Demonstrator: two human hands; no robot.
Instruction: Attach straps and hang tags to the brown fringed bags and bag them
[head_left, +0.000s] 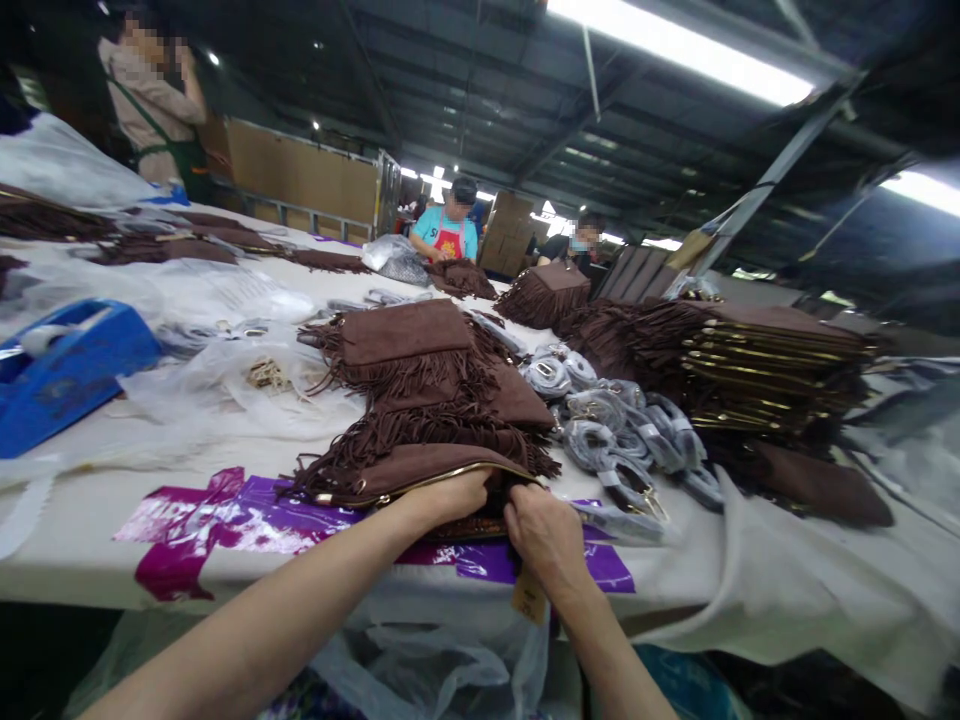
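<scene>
A brown fringed bag (420,462) with a gold zipper lies at the table's near edge, its zipper side toward me and its mouth parted. My left hand (466,494) reaches into the mouth, and its fingertips are hidden inside. At the right end of the opening, my right hand (546,525) has its fingers curled over the bag's edge and grips it. A tan tag (529,598) hangs below my right hand. Just behind lie more brown fringed bags (409,335), overlapping one another.
Plastic-wrapped grey straps (607,425) are heaped right of the bag. Beyond them rises a stack of brown bags (772,365) with gold zippers. A blue tape dispenser (67,365) stands left, near clear plastic bags (225,375). Purple tape (262,515) covers the near edge. Several people work farther back.
</scene>
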